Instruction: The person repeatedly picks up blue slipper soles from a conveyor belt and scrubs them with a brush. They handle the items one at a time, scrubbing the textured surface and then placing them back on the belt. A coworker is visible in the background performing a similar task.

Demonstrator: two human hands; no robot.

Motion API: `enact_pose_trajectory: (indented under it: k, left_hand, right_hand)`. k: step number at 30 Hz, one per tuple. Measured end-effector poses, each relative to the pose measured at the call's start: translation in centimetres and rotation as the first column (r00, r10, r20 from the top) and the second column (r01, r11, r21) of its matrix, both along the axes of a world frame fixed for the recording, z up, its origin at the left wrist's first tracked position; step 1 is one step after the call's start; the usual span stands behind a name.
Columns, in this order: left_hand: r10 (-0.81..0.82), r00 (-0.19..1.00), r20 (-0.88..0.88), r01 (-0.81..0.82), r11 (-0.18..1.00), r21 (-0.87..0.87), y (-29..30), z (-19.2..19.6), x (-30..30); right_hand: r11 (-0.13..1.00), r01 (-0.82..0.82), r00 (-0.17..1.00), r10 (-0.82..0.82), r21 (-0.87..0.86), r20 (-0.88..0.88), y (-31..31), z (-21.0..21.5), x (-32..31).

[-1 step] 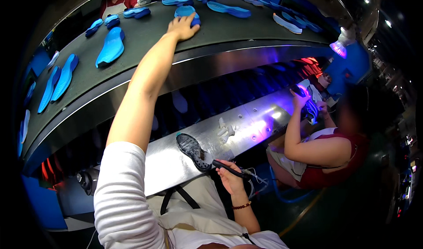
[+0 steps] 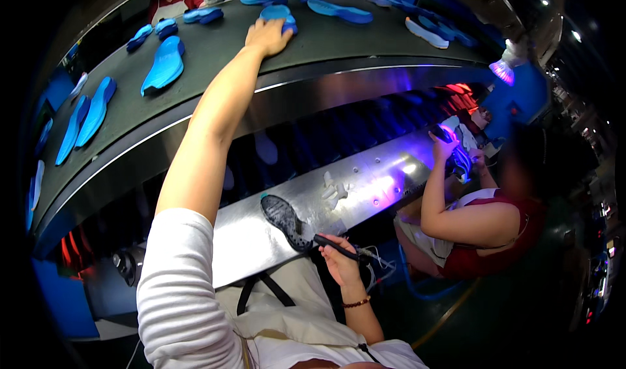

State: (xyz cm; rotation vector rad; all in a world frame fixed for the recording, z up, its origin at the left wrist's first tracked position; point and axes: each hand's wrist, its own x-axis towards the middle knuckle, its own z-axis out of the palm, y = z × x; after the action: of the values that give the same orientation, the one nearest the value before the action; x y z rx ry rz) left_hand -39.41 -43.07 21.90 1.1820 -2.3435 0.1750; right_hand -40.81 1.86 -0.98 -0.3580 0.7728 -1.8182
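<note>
My left arm reaches far out over a dark conveyor belt (image 2: 215, 49). There my left hand (image 2: 267, 37) lies with its fingers spread against the near side of a blue shoe sole (image 2: 275, 11); it does not visibly grip it. Close to my body, my right hand (image 2: 340, 261) is wrapped round a black pen-shaped tool (image 2: 334, 246). The tool's tip points at the lower end of a black speckled shoe outsole (image 2: 283, 217), which lies on a shiny metal shelf (image 2: 241, 255). Whether the tip touches the outsole, I cannot tell.
More blue soles (image 2: 164, 65) lie along the belt. Small white scraps (image 2: 335, 190) rest on the shelf. To the right, a co-worker (image 2: 482, 222) holds a shoe part under a lit lamp (image 2: 503, 72). Thin cables (image 2: 381, 261) hang beside my right hand.
The blue soles at the left of the belt appear slightly higher in the picture. My left hand has shifted a little to the left; my right hand keeps the tool at the outsole.
</note>
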Motion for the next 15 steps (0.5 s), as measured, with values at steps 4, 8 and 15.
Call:
enact_pose_trajectory:
  k: [4, 8, 15]
  left_hand:
    - [0.026, 0.997, 0.078, 0.0, 0.951, -0.31, 2.1, 0.5, 2.4]
    - [-0.082, 0.962, 0.262, 0.126, 0.98, -0.156, 13.7, 4.4, 7.0]
    - [-0.209, -0.198, -0.958, 0.185, 0.952, -0.246, 22.7, -3.3, 20.9]
  right_hand:
    - [0.999, -0.029, 1.0, 0.029, 0.033, 0.004, -0.7, 0.8, 0.1]
    - [0.992, 0.096, 0.995, -0.094, 0.081, -0.03, -0.6, 1.5, -0.2]
    - [0.993, 0.065, 0.995, -0.057, 0.101, -0.076, -1.5, 2.2, 0.6]
